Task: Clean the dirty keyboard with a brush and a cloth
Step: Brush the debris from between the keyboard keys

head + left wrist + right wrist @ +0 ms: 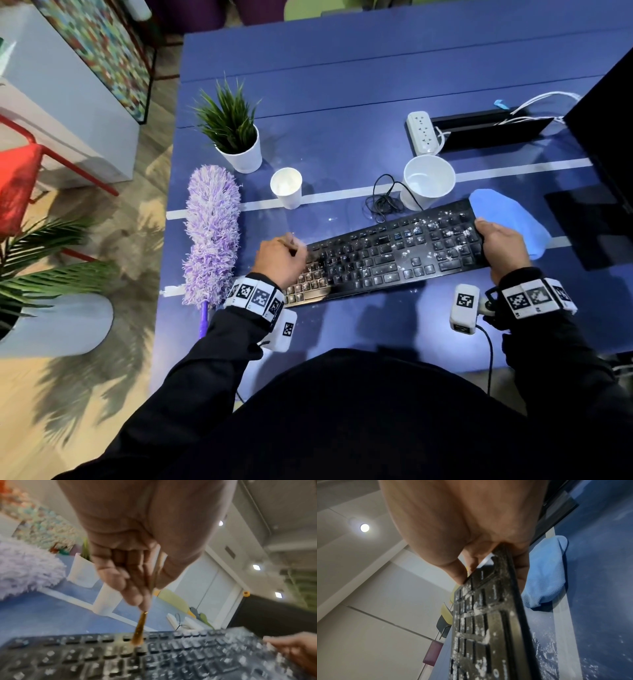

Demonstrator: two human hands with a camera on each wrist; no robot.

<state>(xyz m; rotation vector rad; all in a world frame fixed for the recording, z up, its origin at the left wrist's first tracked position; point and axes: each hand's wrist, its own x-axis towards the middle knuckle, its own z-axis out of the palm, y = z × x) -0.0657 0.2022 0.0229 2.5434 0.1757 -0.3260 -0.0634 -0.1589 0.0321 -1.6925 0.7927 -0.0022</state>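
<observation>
Keyboard (387, 251) sits on the blue desk (342, 102) in front of the person, black, speckled with white crumbs, heaviest across the middle and the numpad end. Left hand (279, 258) pinches a thin brush (139, 628), fingers (132, 588) closed round the handle, bristles down on a key row at the left end. Right hand (501, 246) clamps the keyboard's right edge, thumb on top and fingers underneath; the right wrist view suggests that end is tipped up a bit. Step in hand is brushing, by my read barely started: most debris is still on the keys. To do it well, sweep along the gaps between rows, one direction, short light flicks, and keep the tilt so crumbs fall off the near edge instead of back under the caps. Work left to right toward the gripping hand. Blue cloth (513, 219) lies just beside the right end, touching or nearly so, handy for the wipe afterwards. Purple duster (212, 233) and the paper cups (286, 187) aren't needed here.
</observation>
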